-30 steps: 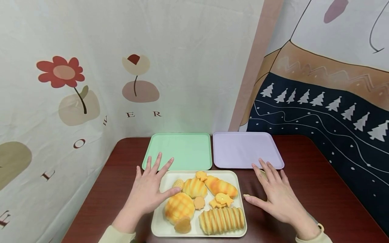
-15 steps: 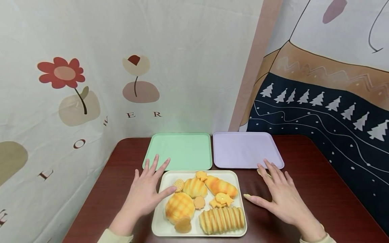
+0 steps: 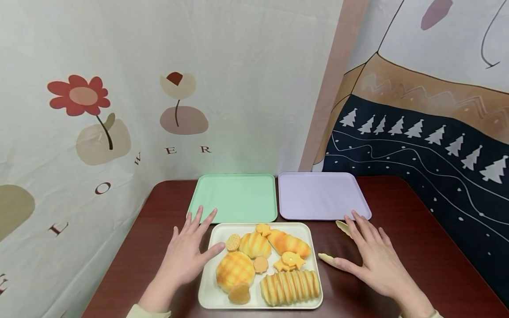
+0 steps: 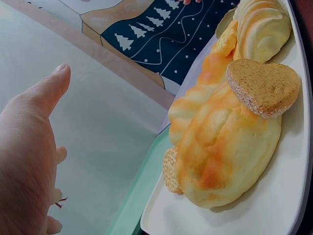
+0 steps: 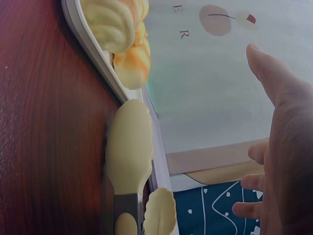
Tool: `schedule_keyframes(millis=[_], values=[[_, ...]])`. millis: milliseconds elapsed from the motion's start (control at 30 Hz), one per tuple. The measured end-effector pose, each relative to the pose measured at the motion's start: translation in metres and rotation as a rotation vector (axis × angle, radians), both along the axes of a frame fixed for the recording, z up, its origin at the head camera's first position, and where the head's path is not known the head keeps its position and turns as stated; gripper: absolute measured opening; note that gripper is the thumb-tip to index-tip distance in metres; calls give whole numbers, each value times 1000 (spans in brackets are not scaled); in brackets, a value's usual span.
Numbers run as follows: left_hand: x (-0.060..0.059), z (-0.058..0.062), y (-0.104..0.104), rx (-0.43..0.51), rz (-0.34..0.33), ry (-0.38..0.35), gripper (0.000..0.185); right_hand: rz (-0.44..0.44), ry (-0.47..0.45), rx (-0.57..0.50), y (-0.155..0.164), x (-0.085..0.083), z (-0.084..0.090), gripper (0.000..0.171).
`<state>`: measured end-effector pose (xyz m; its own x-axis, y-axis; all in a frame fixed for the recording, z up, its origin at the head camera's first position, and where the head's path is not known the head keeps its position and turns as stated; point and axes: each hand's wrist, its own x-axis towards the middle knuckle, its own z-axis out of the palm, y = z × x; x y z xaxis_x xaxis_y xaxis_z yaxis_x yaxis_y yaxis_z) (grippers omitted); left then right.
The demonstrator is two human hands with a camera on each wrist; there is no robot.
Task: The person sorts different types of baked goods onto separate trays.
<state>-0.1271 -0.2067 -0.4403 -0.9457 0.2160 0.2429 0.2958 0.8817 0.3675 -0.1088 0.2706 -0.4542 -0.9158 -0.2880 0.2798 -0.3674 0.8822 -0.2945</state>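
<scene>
Your left hand (image 3: 187, 254) has no grip on anything: fingers spread and straight, palm down over the worktop (image 3: 131, 265), thumb tip reaching over the left rim of the cream tray (image 3: 207, 291). Your right hand (image 3: 375, 260) is the same deal, flat and splayed, nothing held, hovering over the pale yellow tongs (image 3: 332, 259) lying on the worktop just right of the tray. One tong tip pokes out by your thumb, the other by your fingertips. Both forearms come in from the near edge, angled slightly inward. The cream tray sits between your hands, loaded with buns (image 3: 235, 271) and cookies (image 3: 233, 242). Behind it sit the green tray (image 3: 238, 198) and lilac tray (image 3: 318, 196), side by side.
</scene>
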Motion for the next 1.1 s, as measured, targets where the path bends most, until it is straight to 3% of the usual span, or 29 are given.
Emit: schedule_keyframes(millis=[400, 867, 1100], values=[[1, -4, -6, 78, 19, -41, 77, -22, -11, 4, 10, 4, -2, 107], [3, -10, -9, 177, 40, -60, 71, -96, -104, 21, 23, 8, -5, 110], [4, -13, -10, 222, 69, -101, 68, -93, -87, 15, 29, 10, -10, 113]])
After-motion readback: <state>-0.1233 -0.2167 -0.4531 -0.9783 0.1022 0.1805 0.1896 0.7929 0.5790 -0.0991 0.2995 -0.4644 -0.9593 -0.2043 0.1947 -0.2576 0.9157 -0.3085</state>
